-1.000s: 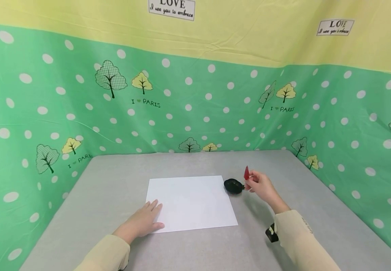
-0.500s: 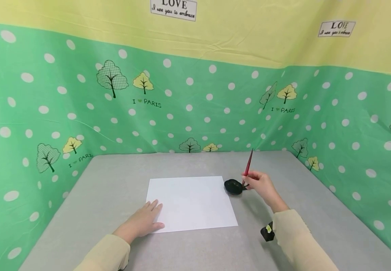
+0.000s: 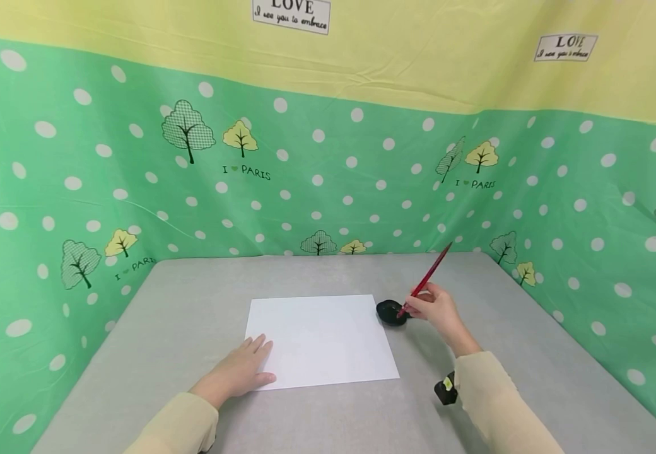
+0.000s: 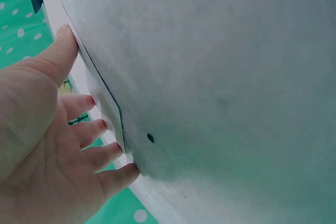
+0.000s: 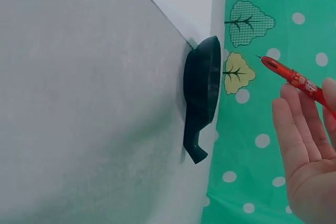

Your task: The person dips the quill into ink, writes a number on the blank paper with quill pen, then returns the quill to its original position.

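In the head view, my right hand pinches a slim red pen, slanted with its upper end to the back right. The pen's lower end overlaps the small black pan in that view. From the right wrist, the red pen shows a fine point and a printed barrel, held above the table beside the pan with its short handle. My left hand rests with fingers spread on the left edge of a blank white sheet of paper; in the left wrist view its fingertips touch that edge.
The pan stands at the paper's upper right corner on the grey table. A green and yellow printed curtain surrounds the back and sides. A black device with a yellow-green label shows at the right sleeve. A small dark speck marks the table.
The red pen has turned in my right hand: its upper end swung up, then to the right, and its lower end now overlaps the pan. My left hand and the paper stay put.
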Tool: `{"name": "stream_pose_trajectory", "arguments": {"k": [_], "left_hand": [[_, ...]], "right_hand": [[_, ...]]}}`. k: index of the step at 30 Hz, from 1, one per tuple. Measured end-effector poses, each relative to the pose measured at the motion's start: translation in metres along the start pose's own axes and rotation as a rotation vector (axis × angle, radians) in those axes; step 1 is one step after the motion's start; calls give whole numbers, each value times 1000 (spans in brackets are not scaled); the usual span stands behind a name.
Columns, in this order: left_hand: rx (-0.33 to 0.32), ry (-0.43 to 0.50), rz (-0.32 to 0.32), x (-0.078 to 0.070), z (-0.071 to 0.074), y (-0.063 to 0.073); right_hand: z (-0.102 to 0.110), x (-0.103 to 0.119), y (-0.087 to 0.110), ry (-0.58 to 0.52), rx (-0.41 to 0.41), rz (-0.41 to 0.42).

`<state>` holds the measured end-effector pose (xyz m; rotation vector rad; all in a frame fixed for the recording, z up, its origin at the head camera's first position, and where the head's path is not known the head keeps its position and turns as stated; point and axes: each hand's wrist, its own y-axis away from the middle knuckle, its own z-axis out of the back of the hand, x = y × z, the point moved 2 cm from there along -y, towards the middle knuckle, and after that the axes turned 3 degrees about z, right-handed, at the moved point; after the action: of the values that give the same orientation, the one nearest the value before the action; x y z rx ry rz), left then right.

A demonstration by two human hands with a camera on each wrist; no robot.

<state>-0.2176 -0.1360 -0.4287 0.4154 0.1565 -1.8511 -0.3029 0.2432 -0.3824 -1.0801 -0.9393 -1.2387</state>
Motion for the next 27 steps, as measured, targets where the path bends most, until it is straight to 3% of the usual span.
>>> {"name": "stream_pose_trajectory", "arguments": {"k": [8, 16, 27], "left_hand": [[-2, -1, -9, 1, 0, -1], [2, -5, 5, 2, -1, -1], [12, -12, 14, 3, -2, -3]], "right_hand": [[-1, -8, -4, 0, -44, -9], [-3, -20, -11, 122, -72, -1], [-5, -24, -10, 172, -80, -15]]}}
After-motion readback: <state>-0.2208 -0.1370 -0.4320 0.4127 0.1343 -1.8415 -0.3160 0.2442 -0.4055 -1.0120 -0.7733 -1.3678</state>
